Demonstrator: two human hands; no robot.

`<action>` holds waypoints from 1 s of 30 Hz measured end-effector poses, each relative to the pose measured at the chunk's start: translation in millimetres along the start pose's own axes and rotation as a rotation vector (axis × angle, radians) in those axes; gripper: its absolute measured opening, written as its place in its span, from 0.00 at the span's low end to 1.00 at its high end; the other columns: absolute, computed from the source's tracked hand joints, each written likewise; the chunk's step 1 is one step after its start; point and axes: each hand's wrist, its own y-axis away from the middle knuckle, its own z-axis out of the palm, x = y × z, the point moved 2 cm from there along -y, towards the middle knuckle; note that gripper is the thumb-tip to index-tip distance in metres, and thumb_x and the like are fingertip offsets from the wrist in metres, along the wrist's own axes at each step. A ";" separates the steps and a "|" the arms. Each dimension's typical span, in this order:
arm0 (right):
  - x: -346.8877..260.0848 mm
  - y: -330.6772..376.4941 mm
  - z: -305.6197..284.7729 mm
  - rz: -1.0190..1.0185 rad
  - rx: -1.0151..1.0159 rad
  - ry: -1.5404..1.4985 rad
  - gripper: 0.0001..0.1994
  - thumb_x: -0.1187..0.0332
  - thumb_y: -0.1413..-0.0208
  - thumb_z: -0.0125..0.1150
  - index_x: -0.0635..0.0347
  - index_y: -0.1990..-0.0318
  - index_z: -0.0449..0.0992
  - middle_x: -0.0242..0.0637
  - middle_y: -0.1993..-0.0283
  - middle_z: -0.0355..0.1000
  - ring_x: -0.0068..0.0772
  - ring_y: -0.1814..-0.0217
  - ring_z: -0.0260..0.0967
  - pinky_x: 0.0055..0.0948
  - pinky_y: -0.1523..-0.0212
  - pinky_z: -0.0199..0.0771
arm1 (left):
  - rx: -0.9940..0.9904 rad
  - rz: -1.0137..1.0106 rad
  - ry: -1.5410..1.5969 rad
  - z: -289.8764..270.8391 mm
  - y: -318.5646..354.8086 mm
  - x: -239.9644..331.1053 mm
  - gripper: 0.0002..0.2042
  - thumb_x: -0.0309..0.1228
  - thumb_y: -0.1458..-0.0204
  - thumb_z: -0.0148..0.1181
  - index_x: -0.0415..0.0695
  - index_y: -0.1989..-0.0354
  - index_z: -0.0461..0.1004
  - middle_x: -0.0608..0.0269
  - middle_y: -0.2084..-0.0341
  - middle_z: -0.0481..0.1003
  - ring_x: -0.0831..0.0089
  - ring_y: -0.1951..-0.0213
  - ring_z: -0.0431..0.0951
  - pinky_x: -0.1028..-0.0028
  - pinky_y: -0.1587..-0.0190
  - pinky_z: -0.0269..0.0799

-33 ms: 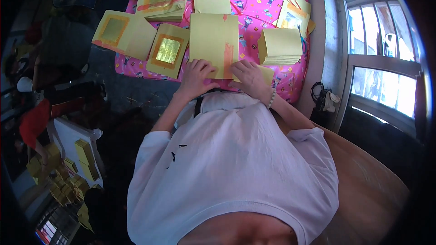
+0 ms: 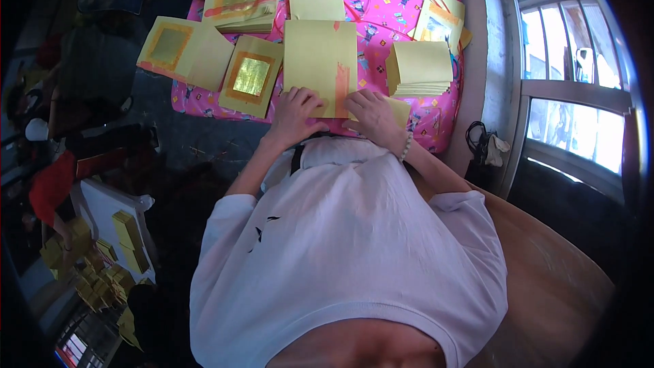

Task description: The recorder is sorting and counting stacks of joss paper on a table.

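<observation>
While both hands press on it, a yellow paper sheet lies flat at the near edge of the pink-covered desk.

Covered by a pink patterned cloth, the desk (image 2: 409,0) carries paper laid out in separate lots, seemingly so each kind stays within reach. A tall yellow sheet (image 2: 319,61) with an orange strip along its right side lies at the middle of the near edge. Toward the right edge sits a squared stack of plain yellow sheets (image 2: 417,68); left of the tall sheet lies a gold-foil sheet (image 2: 251,76). Left hand (image 2: 294,114) and right hand (image 2: 371,112) rest palm-down on the sheet's near end, each grip released and fingers spread, probably pinning it flat rather than grasping.
</observation>
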 end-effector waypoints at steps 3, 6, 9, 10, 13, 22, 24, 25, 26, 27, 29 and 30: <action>3.3 -3.4 2.5 0.002 -0.011 -0.009 0.15 0.60 0.60 0.64 0.57 0.66 0.71 0.32 0.62 0.68 0.36 0.58 0.66 0.36 0.58 0.67 | -0.071 -0.008 -0.020 2.9 -6.2 -6.5 0.21 0.37 0.69 0.71 0.46 0.64 0.72 0.64 0.66 0.68 0.63 0.60 0.69 0.65 0.58 0.65; 7.4 -6.4 -1.3 -0.035 -0.011 -0.067 0.11 0.62 0.58 0.64 0.57 0.70 0.71 0.32 0.63 0.69 0.35 0.60 0.66 0.34 0.60 0.68 | -0.114 -0.027 0.043 2.2 -8.8 -13.5 0.15 0.34 0.68 0.70 0.47 0.69 0.75 0.67 0.69 0.70 0.65 0.62 0.71 0.67 0.59 0.67; 12.7 -9.4 -8.6 0.009 -0.066 -0.149 0.09 0.64 0.56 0.63 0.58 0.72 0.72 0.32 0.64 0.69 0.35 0.60 0.66 0.33 0.60 0.69 | -0.111 -0.063 0.194 2.2 -12.0 -19.7 0.09 0.33 0.66 0.70 0.47 0.75 0.78 0.69 0.73 0.72 0.70 0.67 0.74 0.71 0.64 0.69; 14.4 -9.7 -9.1 0.030 -0.084 -0.209 0.08 0.65 0.55 0.63 0.59 0.72 0.73 0.32 0.64 0.70 0.34 0.60 0.67 0.32 0.59 0.69 | -0.153 -0.132 0.278 2.6 -13.0 -22.3 0.08 0.33 0.65 0.70 0.46 0.76 0.79 0.69 0.74 0.73 0.72 0.69 0.75 0.73 0.66 0.70; 20.8 -12.8 -8.5 0.060 -0.125 -0.294 0.08 0.65 0.54 0.63 0.59 0.71 0.75 0.32 0.64 0.70 0.34 0.59 0.67 0.32 0.58 0.69 | -0.215 -0.222 0.360 4.7 -15.8 -26.3 0.07 0.34 0.63 0.70 0.46 0.77 0.79 0.70 0.75 0.74 0.75 0.73 0.76 0.75 0.69 0.69; 32.7 -20.7 -6.9 0.037 -0.183 -0.374 0.07 0.66 0.53 0.63 0.61 0.71 0.76 0.35 0.65 0.70 0.37 0.58 0.67 0.32 0.56 0.68 | -0.268 -0.313 0.366 3.6 -24.2 -29.4 0.09 0.39 0.62 0.68 0.47 0.79 0.79 0.70 0.77 0.75 0.73 0.75 0.76 0.73 0.70 0.69; 33.4 -22.3 -6.7 0.034 -0.200 -0.382 0.07 0.67 0.53 0.63 0.62 0.71 0.76 0.35 0.65 0.70 0.37 0.59 0.67 0.33 0.56 0.68 | -0.277 -0.334 0.369 3.7 -24.2 -30.3 0.09 0.39 0.62 0.68 0.47 0.79 0.79 0.70 0.77 0.75 0.73 0.75 0.76 0.73 0.70 0.69; 33.8 -22.9 -6.9 0.019 -0.189 -0.391 0.07 0.67 0.52 0.63 0.62 0.72 0.76 0.36 0.65 0.70 0.37 0.59 0.68 0.33 0.57 0.68 | -0.275 -0.334 0.370 4.0 -24.5 -30.9 0.09 0.39 0.62 0.68 0.47 0.79 0.79 0.70 0.77 0.75 0.74 0.75 0.76 0.73 0.70 0.69; 33.9 -23.1 -7.2 0.004 -0.178 -0.400 0.07 0.67 0.52 0.63 0.62 0.72 0.76 0.36 0.66 0.70 0.38 0.60 0.68 0.33 0.57 0.69 | -0.273 -0.333 0.372 4.3 -24.9 -31.2 0.09 0.39 0.62 0.68 0.47 0.79 0.79 0.70 0.77 0.76 0.74 0.75 0.76 0.73 0.70 0.69; 34.1 -23.1 -7.2 0.002 -0.179 -0.399 0.07 0.67 0.52 0.63 0.62 0.72 0.76 0.36 0.66 0.70 0.38 0.60 0.68 0.33 0.57 0.69 | -0.271 -0.335 0.372 4.5 -25.4 -31.4 0.09 0.39 0.62 0.68 0.47 0.79 0.79 0.70 0.77 0.76 0.74 0.75 0.76 0.73 0.70 0.69; 33.0 -23.8 -8.4 -0.006 -0.174 -0.387 0.08 0.66 0.53 0.63 0.61 0.72 0.75 0.36 0.67 0.70 0.38 0.60 0.68 0.34 0.58 0.69 | -0.284 -0.362 0.400 5.0 -25.5 -31.8 0.09 0.39 0.62 0.68 0.47 0.79 0.79 0.70 0.78 0.76 0.74 0.75 0.76 0.74 0.70 0.69; 31.0 -23.8 -10.4 -0.009 -0.175 -0.387 0.08 0.66 0.53 0.63 0.61 0.72 0.75 0.36 0.67 0.70 0.38 0.60 0.68 0.34 0.58 0.69 | -0.283 -0.364 0.400 5.3 -24.9 -31.9 0.09 0.39 0.62 0.68 0.47 0.79 0.79 0.70 0.78 0.76 0.74 0.75 0.76 0.74 0.70 0.69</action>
